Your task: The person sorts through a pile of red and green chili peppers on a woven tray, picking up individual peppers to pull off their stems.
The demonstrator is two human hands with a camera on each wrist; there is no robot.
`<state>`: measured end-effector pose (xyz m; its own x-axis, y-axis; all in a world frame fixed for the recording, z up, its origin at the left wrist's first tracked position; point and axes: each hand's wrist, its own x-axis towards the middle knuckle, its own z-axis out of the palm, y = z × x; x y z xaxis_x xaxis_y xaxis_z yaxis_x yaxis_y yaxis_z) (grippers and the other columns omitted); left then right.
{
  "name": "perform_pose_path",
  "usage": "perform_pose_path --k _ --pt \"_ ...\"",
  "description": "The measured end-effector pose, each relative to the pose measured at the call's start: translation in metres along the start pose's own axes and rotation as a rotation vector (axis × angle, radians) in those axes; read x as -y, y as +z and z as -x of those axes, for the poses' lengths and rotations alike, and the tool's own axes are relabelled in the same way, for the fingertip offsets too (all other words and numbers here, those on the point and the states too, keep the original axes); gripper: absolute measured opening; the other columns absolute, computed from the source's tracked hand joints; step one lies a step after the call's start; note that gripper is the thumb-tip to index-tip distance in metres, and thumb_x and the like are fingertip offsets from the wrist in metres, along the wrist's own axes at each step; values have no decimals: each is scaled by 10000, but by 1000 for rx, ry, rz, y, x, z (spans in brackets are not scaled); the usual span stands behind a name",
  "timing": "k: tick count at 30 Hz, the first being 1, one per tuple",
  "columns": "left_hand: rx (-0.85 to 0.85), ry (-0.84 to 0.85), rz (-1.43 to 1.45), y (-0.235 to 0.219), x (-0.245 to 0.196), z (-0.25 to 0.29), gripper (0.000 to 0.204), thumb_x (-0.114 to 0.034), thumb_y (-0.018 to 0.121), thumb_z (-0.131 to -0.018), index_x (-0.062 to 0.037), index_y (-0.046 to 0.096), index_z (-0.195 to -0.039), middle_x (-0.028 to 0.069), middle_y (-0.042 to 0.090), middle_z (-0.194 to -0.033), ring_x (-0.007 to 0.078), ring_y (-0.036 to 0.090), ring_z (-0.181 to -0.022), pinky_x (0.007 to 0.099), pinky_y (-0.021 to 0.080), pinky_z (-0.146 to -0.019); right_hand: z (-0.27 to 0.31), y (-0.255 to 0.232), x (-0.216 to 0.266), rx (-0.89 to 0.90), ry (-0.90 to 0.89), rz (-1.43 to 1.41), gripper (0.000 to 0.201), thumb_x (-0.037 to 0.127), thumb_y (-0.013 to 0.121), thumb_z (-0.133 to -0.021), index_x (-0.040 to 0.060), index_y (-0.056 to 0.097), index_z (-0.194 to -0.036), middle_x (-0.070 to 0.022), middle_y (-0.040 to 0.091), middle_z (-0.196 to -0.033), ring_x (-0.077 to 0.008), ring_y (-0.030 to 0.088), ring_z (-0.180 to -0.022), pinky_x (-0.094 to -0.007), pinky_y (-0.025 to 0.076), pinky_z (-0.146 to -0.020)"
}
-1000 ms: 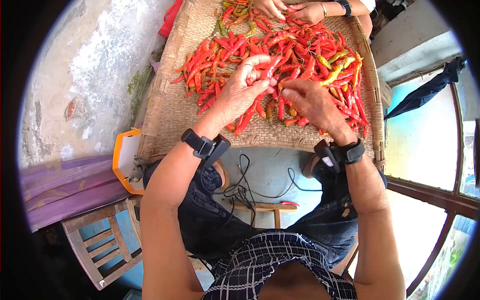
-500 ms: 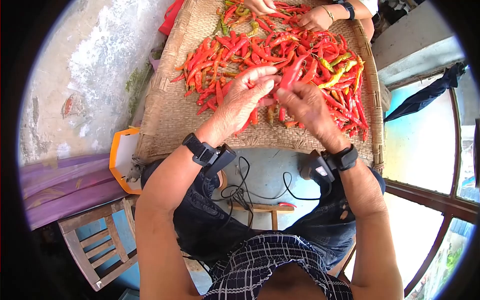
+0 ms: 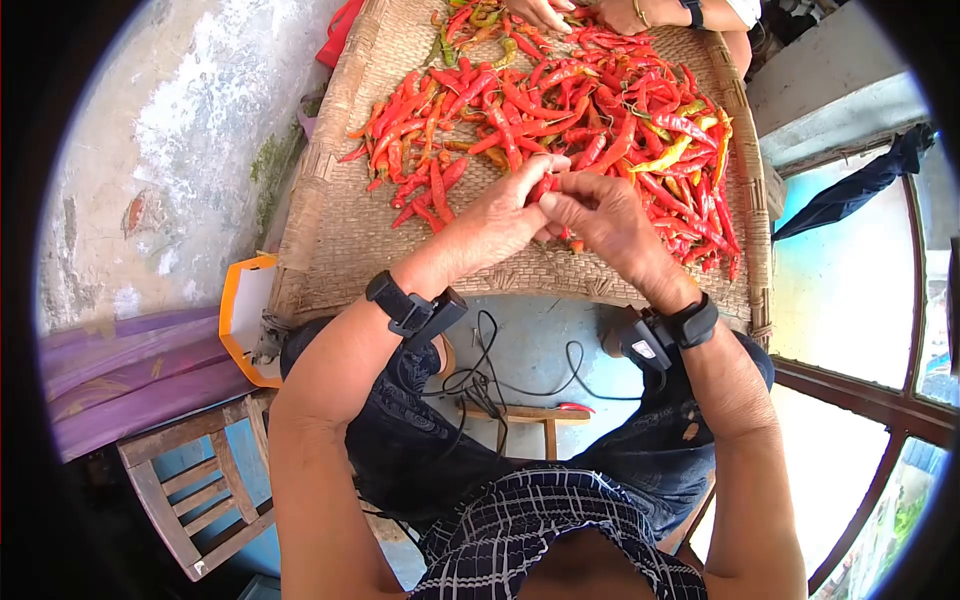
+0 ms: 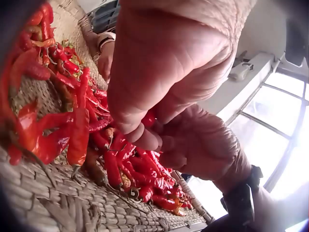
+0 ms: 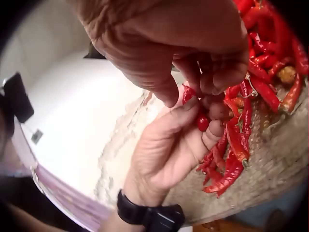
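In the head view my left hand (image 3: 505, 220) grips a red chili pepper (image 3: 541, 187) with curled fingers, its thumb along the pepper. My right hand (image 3: 612, 222) meets it from the right, thumb and forefinger pinching at the same pepper. The right wrist view shows the pepper's glossy end (image 5: 203, 122) poking out between the left fingers; the rest is mostly hidden. Both hands are over the near part of a woven tray (image 3: 330, 235), just this side of a large heap of red chili peppers (image 3: 600, 105).
Some yellow-green peppers (image 3: 668, 155) lie among the red ones. Another person's hands (image 3: 540, 12) work at the tray's far end. A rough wall (image 3: 190, 150) stands left, a window (image 3: 840, 280) right. Below are a cable (image 3: 485, 385) and a wooden chair (image 3: 205, 480).
My right hand lifted a red pepper from beside the left hand, then came lower against the left. The hands now meet nearer the tray's front edge. The other person's hands shifted at the far end.
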<state>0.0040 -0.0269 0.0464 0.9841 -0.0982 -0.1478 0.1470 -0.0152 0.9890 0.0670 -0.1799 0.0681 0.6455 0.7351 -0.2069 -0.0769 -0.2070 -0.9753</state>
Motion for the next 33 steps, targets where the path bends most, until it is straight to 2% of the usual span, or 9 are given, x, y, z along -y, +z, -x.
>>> perform_pose_path --k 7,12,15,18,22,24,27,28,33 --pt "-12 62 -271 -11 12 -1 513 -123 583 -876 -51 378 -1341 68 569 -1079 126 557 -951 279 480 -794 -10 -15 -14 -159 -97 69 140 143 613 -873 7 635 -895 -4 598 -707 -76 534 -613 -244 445 -553" --pt "-286 103 -781 -38 7 -5 370 -205 592 -863 -11 505 -1167 159 627 -934 261 627 -859 363 485 -753 -22 -78 -5 -451 -154 -878 182 261 526 -924 90 575 -887 26 508 -671 -94 452 -576 -244 373 -530" --pt "-256 -68 -972 -32 12 -8 397 -265 609 -843 -14 498 -1131 186 622 -927 347 617 -837 422 482 -743 -16 -84 -10 -392 -113 -989 273 322 529 -929 56 574 -970 15 527 -702 -98 467 -620 -243 378 -551" --pt "-120 -116 -1148 -19 25 -9 432 -258 627 -820 -38 437 -1138 204 618 -912 375 610 -839 480 469 -715 -13 -63 -13 -264 -18 -895 309 314 506 -943 23 575 -1026 15 528 -699 -96 469 -613 -239 381 -546" --pt "-220 24 -1187 -16 40 -13 421 -189 629 -809 -33 417 -1137 208 615 -874 377 610 -853 481 466 -706 -9 -36 -4 -245 -51 -597 262 263 510 -946 40 586 -1059 29 537 -709 -60 471 -612 -202 385 -532" --pt "-219 -115 -1087 -21 38 -17 352 -117 606 -800 -6 463 -1102 219 622 -875 382 609 -865 449 478 -718 -9 -29 -3 -233 -30 -398 225 230 532 -936 41 601 -1036 33 539 -698 -45 464 -597 -189 384 -526" --pt "-253 -2 -810 -35 32 -18 285 -106 591 -808 19 523 -1055 239 628 -893 364 622 -877 399 489 -748 -7 -22 -3 -183 26 -109 214 211 544 -929 25 610 -1013 40 536 -686 -36 451 -581 -188 376 -522" --pt "-285 -32 -707 -36 29 -18 252 -101 579 -825 28 570 -1041 199 643 -984 263 634 -911 339 480 -789 -9 -20 -9 -151 -26 -36 231 217 557 -923 8 605 -1007 43 527 -681 -29 431 -572 -191 369 -513" --pt "-173 -24 -310 -37 8 -15 281 -108 565 -856 36 558 -1097 76 615 -1081 120 550 -981 283 445 -851 -7 -9 -16 -65 90 195 293 281 571 -915 -3 609 -974 35 537 -689 -38 445 -575 -195 378 -504"
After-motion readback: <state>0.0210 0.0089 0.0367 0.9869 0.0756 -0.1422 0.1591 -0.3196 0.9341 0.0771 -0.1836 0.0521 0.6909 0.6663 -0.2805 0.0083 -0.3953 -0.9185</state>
